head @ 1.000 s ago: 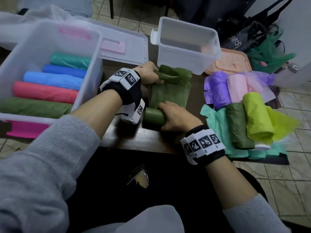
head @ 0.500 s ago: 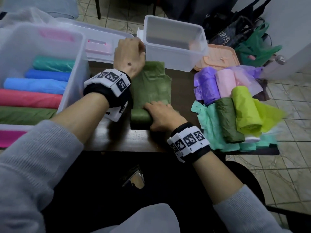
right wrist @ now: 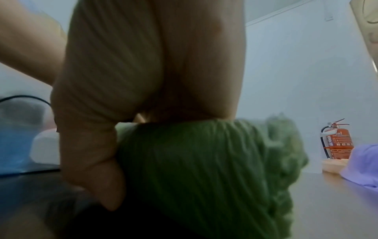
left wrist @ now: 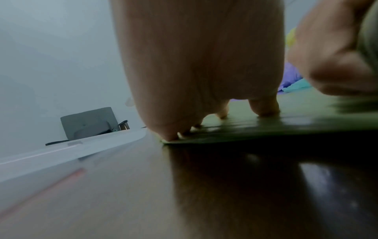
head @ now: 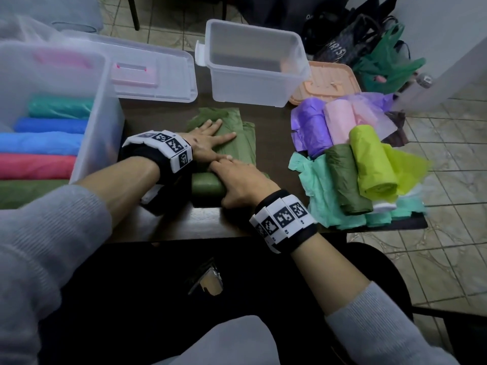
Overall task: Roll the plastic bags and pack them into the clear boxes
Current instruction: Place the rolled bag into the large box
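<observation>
A green plastic bag (head: 238,139) lies on the dark table (head: 274,135), its near end wound into a roll (head: 207,184). My left hand (head: 208,138) lies flat with straight fingers on the bag's unrolled part (left wrist: 296,119). My right hand (head: 242,180) curls over the roll (right wrist: 194,169) and grips it, thumb down its near side. A big clear box (head: 105,106) at the left holds several rolled bags (head: 39,143). An empty clear box (head: 253,61) stands beyond the bag.
A clear lid with a pink handle (head: 147,75) lies behind the left box. At the right sit a peach lid (head: 329,80) and a pile of bags: purple (head: 313,127), pink (head: 340,122), yellow-green (head: 371,164), dark green (head: 347,177), mint (head: 316,188). Beyond is tiled floor (head: 448,233).
My left hand let go of the bag's bunched far end and slid back toward me, spread flat over the bag, which now lies smoother. My right hand stays on the roll.
</observation>
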